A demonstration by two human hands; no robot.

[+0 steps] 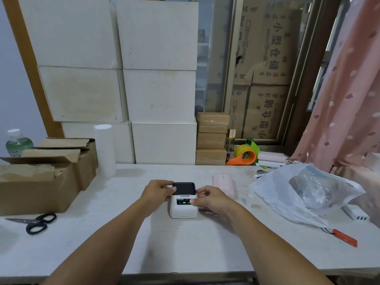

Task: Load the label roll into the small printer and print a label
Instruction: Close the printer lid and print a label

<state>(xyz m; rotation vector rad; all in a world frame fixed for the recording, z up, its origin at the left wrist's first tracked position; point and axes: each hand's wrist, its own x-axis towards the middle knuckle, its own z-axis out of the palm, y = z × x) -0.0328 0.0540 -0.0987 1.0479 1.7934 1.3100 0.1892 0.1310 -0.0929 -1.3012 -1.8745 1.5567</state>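
White plastic printer [183,203] with a dark lid sits closed near the middle of the pale table [185,243], a green indicator lit on its front panel. The left hand [157,193] grips the printer's left side, thumb laid on the edge of the dark lid, fingers curled around the casing. The right hand [210,198] grips the right side, fingers bent, thumb pressing the front panel near the lit indicator. Whether a label roll is inside cannot be told. Black-handled scissors [36,222] lie near the table's left edge, in front of open cardboard boxes [41,177]. A crumpled clear plastic bag [304,192] rests to the right, with an orange tag [345,238] just in front of it. A pink flat object [223,182] lies just behind the right hand. Stacked white cartons [144,89] stand behind the table.
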